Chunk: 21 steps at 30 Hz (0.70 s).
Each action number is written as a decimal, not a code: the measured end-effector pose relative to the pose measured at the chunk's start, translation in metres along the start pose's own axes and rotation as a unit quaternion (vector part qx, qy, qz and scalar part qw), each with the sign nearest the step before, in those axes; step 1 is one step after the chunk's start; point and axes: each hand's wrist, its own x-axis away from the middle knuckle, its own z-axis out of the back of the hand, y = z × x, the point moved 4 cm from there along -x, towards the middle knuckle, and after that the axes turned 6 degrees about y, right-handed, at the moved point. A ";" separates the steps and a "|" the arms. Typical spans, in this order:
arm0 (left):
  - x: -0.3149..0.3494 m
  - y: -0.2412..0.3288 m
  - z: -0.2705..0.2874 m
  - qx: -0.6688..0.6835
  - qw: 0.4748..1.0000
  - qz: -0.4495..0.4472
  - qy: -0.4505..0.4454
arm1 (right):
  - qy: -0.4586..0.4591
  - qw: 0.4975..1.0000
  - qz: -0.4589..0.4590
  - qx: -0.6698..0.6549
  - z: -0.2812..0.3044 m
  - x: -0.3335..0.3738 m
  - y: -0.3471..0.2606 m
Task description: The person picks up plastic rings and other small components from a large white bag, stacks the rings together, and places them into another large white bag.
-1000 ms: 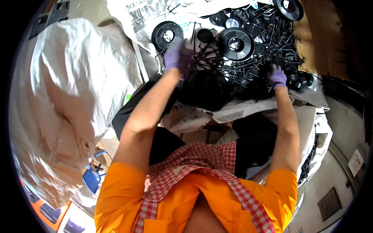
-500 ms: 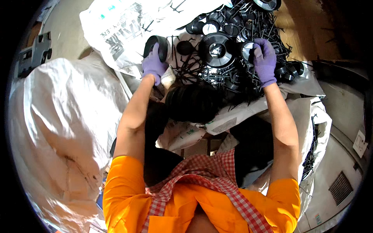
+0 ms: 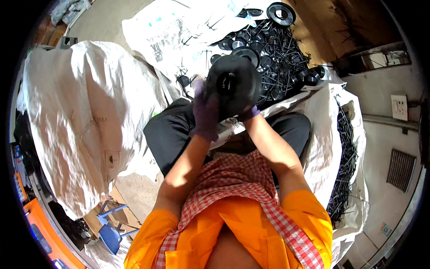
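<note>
Over my lap, a black round plastic piece (image 3: 239, 83) with a raised rim and a hole-like centre faces up; it looks thick, perhaps several stacked together. My left hand (image 3: 207, 111), in a purple glove, presses along its left side with the fingers pointing away from me. Under its near right edge is my right hand (image 3: 251, 113), also gloved; most of its fingers are hidden by the piece. Just beyond lies a heap of black plastic parts (image 3: 282, 62), thin sticks mixed with round caps and rings. A wide black ring (image 3: 246, 54) rests there, partly covered.
A white woven sack (image 3: 179, 27) spreads under the heap's left side. Another big white sack (image 3: 85, 121) bulges at my left. On my right stands an open sack of black sticks (image 3: 342, 175). A blue stool-like thing (image 3: 110, 235) is at lower left; a brown board (image 3: 313, 31) stands behind.
My hands have come together from the heap toward my lap. The dark round stack there is now raised and tipped face up between them. My view has shifted too.
</note>
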 end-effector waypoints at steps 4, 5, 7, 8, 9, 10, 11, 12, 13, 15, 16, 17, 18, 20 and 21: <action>0.051 0.032 -0.021 -0.344 0.916 -0.206 -0.017 | -0.084 0.972 -0.204 -0.079 0.018 0.061 0.040; 0.059 0.035 -0.021 -0.357 0.911 -0.203 -0.021 | -0.040 0.935 -0.296 -0.189 0.016 0.072 0.042; 0.063 0.020 -0.010 -0.271 0.961 -0.056 -0.009 | 0.045 0.795 -0.459 -0.395 0.005 0.093 0.034; 0.062 0.013 -0.003 -0.255 0.966 -0.032 0.004 | -0.039 0.828 -0.463 -0.313 0.009 0.091 0.018; 0.066 0.013 0.002 -0.280 0.958 -0.067 0.009 | -0.124 0.885 -0.345 -0.286 0.011 0.080 0.008; 0.070 0.023 0.002 -0.303 0.948 -0.100 0.012 | -0.164 0.877 -0.376 -0.250 0.016 0.078 0.000; 0.075 0.032 0.003 -0.326 0.936 -0.132 0.015 | -0.203 0.865 -0.406 -0.213 0.020 0.077 -0.009; 0.073 0.032 0.004 -0.298 0.951 -0.081 -0.007 | -0.222 0.887 -0.348 -0.207 0.022 0.075 -0.021; 0.069 0.037 0.005 -0.152 0.985 0.023 -0.077 | -0.236 0.907 -0.287 -0.198 0.026 0.075 -0.034; 0.063 0.052 0.008 0.146 0.941 0.223 -0.206 | -0.311 0.948 0.020 0.061 0.039 0.071 -0.049; 0.065 0.051 0.015 0.161 0.940 0.232 -0.190 | -0.396 0.900 0.169 0.075 0.036 0.066 -0.066; 0.068 0.050 0.017 0.195 0.922 0.267 -0.201 | -0.438 0.861 0.243 0.087 0.036 0.065 -0.076; 0.072 0.050 0.018 0.229 0.901 0.301 -0.212 | -0.474 0.816 0.317 0.089 0.036 0.063 -0.084; 0.076 0.050 0.018 0.234 0.891 0.317 -0.224 | -0.492 0.803 0.324 0.088 0.036 0.066 -0.083; 0.077 0.050 0.015 0.206 0.904 0.298 -0.226 | -0.437 0.885 0.143 0.075 0.036 0.061 -0.075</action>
